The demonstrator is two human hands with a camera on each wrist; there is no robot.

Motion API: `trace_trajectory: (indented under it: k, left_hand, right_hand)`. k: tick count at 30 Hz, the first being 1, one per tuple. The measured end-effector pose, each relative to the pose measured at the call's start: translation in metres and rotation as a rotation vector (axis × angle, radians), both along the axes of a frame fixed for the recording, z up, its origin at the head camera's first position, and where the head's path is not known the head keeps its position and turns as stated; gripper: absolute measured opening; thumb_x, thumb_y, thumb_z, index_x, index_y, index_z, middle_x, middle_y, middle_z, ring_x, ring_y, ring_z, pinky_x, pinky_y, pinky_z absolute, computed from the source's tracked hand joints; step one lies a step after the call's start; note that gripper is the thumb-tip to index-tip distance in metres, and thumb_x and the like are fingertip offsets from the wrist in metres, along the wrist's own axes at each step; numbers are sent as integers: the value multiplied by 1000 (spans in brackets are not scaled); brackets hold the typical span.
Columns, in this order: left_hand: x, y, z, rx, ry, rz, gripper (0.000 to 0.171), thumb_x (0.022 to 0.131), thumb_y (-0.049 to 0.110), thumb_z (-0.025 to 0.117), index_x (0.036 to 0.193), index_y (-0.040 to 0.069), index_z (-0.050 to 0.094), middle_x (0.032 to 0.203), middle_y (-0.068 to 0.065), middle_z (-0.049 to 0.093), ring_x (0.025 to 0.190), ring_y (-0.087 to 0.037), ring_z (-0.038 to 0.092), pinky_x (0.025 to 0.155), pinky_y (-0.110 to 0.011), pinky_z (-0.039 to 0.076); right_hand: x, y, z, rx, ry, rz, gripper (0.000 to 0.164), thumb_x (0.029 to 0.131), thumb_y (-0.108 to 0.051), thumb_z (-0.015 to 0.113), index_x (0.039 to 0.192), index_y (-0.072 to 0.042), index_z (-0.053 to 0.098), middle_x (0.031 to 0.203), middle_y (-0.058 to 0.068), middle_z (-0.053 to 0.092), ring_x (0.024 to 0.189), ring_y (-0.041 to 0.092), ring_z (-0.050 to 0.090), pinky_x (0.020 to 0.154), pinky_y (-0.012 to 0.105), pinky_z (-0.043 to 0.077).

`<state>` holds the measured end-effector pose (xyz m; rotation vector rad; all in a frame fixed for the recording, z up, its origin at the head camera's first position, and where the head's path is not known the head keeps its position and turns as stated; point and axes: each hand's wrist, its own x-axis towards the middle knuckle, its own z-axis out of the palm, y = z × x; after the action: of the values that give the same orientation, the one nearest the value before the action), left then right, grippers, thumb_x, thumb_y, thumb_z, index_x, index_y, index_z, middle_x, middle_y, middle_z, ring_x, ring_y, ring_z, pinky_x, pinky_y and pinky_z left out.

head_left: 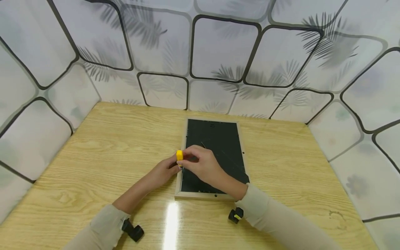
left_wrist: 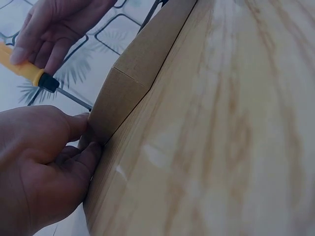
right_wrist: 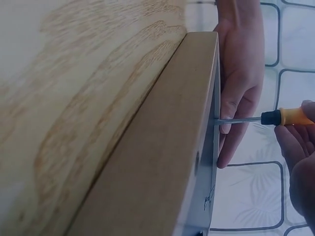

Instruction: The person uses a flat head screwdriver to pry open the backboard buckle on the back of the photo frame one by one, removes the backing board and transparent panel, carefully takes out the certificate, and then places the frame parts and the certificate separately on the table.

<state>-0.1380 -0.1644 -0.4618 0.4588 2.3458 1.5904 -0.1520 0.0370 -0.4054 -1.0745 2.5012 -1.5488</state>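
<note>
beige sleeves (head_left: 103, 222) enter at bottom; right hand (head_left: 203, 165) pinches yellow screwdriver (head_left: 179, 155), left hand (head_left: 160, 173) grips wooden frame (head_left: 203, 196) at left; rim work seems underway, needing steady pressure next.

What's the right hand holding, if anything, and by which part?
The right hand holds a screwdriver by its yellow handle.

No lettering, brand or number can be read; the tiny dark mark (head_left: 212, 125) near the far edge of the black rectangular panel (head_left: 215, 135) seems too small to make out.
</note>
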Motion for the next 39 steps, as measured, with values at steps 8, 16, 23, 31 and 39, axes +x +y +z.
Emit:
trace_trajectory:
  k: [8, 16, 23, 31, 39]
  left_hand:
    - [0, -2, 3, -35, -36, -7, 56, 108, 21, 48, 161, 19, 28, 169, -10, 8, 155, -30, 13, 122, -51, 26]
    - [-2, 0, 3, -71, -46, -4, 55, 109, 23, 47, 161, 17, 28, 169, -8, 9, 156, -27, 12, 124, -51, 22]
    - [-2, -1, 0, -54, -50, -6, 56, 109, 22, 47, 161, 16, 27, 170, -6, 9, 156, -26, 11, 124, -51, 22]
    - [-1, -1, 2, -49, -43, -8, 57, 108, 22, 48, 161, 16, 28, 170, -8, 8, 156, -28, 11, 124, -51, 22]
    - [-1, -2, 2, -31, -70, -6, 59, 108, 25, 48, 162, 19, 24, 170, -5, 7, 156, -24, 10, 125, -49, 21]
  right_hand:
    - [0, 14, 0, -33, -145, -22, 20, 91, -15, 76, 109, -8, 72, 108, 5, 67, 99, 17, 69, 85, 23, 59]
    - [-2, 49, -8, 1, -220, -110, 21, 92, -20, 76, 110, -13, 69, 107, 3, 67, 95, 22, 68, 84, 24, 58]
    - [-3, 69, -15, 4, -298, -176, 29, 91, -19, 76, 117, -10, 67, 110, 7, 68, 90, 22, 66, 77, 22, 57]
    - [-11, 86, -19, 42, -245, -209, 27, 91, -16, 77, 115, -8, 69, 108, 9, 68, 85, 23, 64, 74, 21, 56]
    - [-18, 100, -20, 126, -220, -267, 24, 91, -13, 76, 113, -10, 70, 110, 8, 69, 86, 20, 62, 75, 20, 56]
